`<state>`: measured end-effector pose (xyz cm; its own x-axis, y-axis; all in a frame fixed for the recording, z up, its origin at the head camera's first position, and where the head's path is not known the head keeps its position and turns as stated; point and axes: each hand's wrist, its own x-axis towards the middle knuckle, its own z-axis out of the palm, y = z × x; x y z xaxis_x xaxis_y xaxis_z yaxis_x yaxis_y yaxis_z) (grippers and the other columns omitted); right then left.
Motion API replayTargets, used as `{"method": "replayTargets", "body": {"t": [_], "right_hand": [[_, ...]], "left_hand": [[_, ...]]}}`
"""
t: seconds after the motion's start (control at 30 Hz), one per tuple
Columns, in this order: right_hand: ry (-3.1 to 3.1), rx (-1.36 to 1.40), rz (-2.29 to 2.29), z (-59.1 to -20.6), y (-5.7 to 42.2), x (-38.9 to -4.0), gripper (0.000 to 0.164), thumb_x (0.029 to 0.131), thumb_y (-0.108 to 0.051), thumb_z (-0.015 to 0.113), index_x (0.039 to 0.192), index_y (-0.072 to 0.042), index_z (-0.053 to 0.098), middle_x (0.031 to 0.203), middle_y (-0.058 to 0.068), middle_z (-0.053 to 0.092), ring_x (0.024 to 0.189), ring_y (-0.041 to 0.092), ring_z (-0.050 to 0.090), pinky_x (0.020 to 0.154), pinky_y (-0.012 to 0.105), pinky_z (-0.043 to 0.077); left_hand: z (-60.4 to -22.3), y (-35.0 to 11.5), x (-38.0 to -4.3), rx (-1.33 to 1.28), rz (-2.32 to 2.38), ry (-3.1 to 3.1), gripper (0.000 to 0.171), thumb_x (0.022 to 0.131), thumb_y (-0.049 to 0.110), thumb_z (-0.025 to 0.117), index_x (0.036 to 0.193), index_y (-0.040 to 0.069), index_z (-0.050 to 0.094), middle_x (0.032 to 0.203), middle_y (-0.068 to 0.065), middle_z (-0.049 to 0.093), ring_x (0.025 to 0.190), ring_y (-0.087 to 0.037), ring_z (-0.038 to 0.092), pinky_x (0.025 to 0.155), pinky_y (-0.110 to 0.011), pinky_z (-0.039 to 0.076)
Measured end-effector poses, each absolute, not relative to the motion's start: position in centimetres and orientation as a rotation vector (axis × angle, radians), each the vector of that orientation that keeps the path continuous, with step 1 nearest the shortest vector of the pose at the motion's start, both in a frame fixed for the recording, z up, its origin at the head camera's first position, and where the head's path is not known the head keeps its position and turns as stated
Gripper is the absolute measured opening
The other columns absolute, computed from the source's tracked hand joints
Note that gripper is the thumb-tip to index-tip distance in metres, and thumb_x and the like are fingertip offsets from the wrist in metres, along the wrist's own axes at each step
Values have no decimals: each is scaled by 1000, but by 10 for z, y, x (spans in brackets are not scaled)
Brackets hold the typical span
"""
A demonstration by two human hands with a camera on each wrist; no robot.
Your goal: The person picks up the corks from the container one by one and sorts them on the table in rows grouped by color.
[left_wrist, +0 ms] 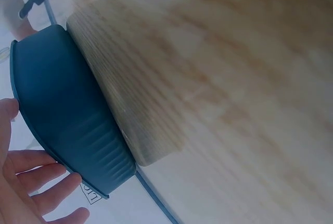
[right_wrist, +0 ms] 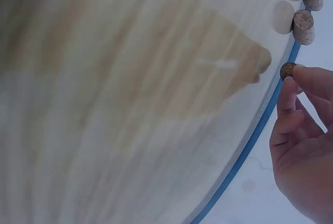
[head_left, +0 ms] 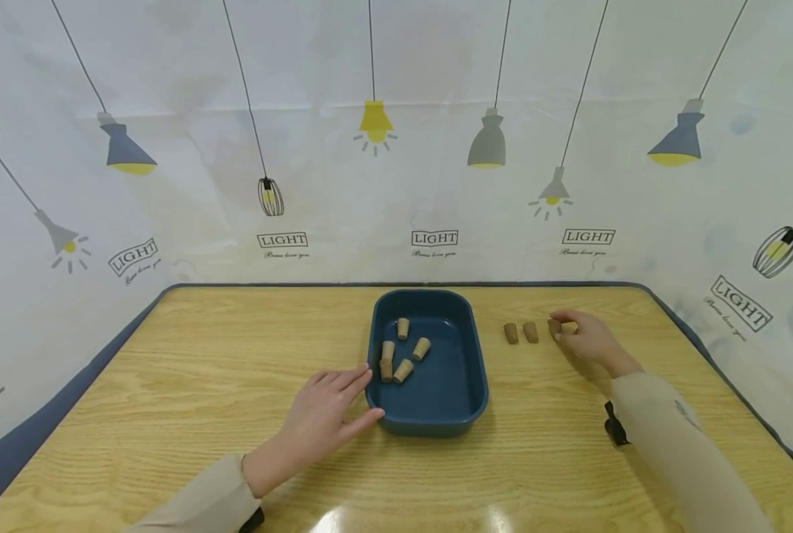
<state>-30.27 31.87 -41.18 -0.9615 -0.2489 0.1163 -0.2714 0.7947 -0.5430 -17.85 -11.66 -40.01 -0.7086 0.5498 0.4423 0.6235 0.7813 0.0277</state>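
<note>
A blue rectangular tub [head_left: 436,428] stands on the table with several cork stoppers [head_left: 421,349] lying toward its left side. My left hand [head_left: 323,411] rests at the tub's left rim, fingers extended. In the left wrist view, thumb and fingertips of that hand [left_wrist: 31,182] meet the rim. Off to the right, my right hand [head_left: 589,339] pinches a brown cork stopper [right_wrist: 287,71] between thumb and fingers. Two more brown corks, a left one [head_left: 511,333] and a right one [head_left: 531,332], sit in a row just left of that hand.
The wood-grain table [head_left: 223,355] has a dark blue border along its back edge. Behind it hangs a pale backdrop [head_left: 343,192] printed with lamps. The tub's walls rise around the corks inside.
</note>
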Motion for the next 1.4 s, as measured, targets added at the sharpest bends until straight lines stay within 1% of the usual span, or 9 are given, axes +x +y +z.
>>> {"method": "replayTargets", "body": {"t": [0.17, 0.3, 0.73, 0.87, 0.97, 1.03, 1.1, 1.23, 1.4], "right_hand": [[-2938, 458, 863, -409, 314, -305, 38, 84, -1, 55, 119, 11, 47, 113, 30, 47, 100, 43, 46, 80, 52, 38], [-2935, 476, 832, -408, 313, -307, 37, 82, -1, 56, 116, 12, 48, 109, 31, 49, 102, 45, 43, 82, 54, 35], [-3014, 439, 854, -410, 315, -310, 42, 83, -4, 55, 121, 11, 43, 113, 33, 46, 101, 46, 44, 79, 53, 38], [-3014, 431, 866, -404, 314, -309, 44, 84, -7, 55, 123, 10, 42, 115, 33, 44, 94, 43, 47, 74, 50, 40], [-2999, 446, 877, -396, 312, -308, 45, 85, -8, 55, 124, 10, 41, 116, 33, 44, 76, 34, 51, 66, 44, 41], [-2990, 462, 901, -390, 309, -307, 45, 86, -9, 53, 125, 10, 40, 117, 33, 43, 66, 26, 50, 61, 39, 41], [-2980, 477, 906, -384, 305, -307, 45, 87, -10, 52, 126, 9, 40, 118, 32, 43, 60, 20, 48, 56, 35, 41], [-2955, 531, 873, -372, 293, -306, 43, 88, -13, 52, 125, 7, 42, 118, 30, 44, 66, 21, 51, 55, 33, 41], [-2928, 579, 854, -361, 275, -306, 40, 90, -18, 52, 123, 3, 46, 116, 24, 48, 77, 25, 52, 62, 37, 43]], "left_hand": [[-400, -117, -179, -888, -250, -2555, 60, 83, 54, 48, 116, 5, 59, 120, -6, 53, 101, -20, 53, 85, -39, 40], [-400, -117, -179, -892, -254, -2548, 60, 84, 54, 48, 116, 5, 59, 120, -6, 54, 100, -20, 53, 84, -39, 40], [-398, -117, -177, -899, -247, -2558, 59, 83, 53, 50, 116, 5, 59, 119, -6, 54, 100, -21, 54, 84, -40, 41], [-399, -117, -177, -896, -249, -2555, 59, 83, 52, 50, 116, 5, 59, 119, -6, 54, 100, -21, 54, 83, -40, 41], [-399, -117, -178, -896, -247, -2548, 59, 84, 52, 49, 116, 4, 59, 119, -6, 54, 100, -20, 54, 83, -40, 41], [-399, -117, -178, -896, -245, -2542, 59, 84, 52, 49, 115, 4, 60, 119, -6, 54, 100, -20, 54, 83, -40, 41], [-400, -117, -178, -896, -243, -2538, 59, 84, 52, 49, 115, 4, 60, 119, -6, 54, 100, -20, 54, 83, -40, 41], [-399, -117, -178, -898, -250, -2533, 58, 83, 52, 50, 115, 4, 60, 119, -6, 54, 99, -20, 54, 83, -39, 41], [-398, -117, -178, -899, -256, -2537, 59, 83, 53, 50, 116, 5, 59, 119, -6, 54, 100, -20, 54, 83, -39, 41]]}}
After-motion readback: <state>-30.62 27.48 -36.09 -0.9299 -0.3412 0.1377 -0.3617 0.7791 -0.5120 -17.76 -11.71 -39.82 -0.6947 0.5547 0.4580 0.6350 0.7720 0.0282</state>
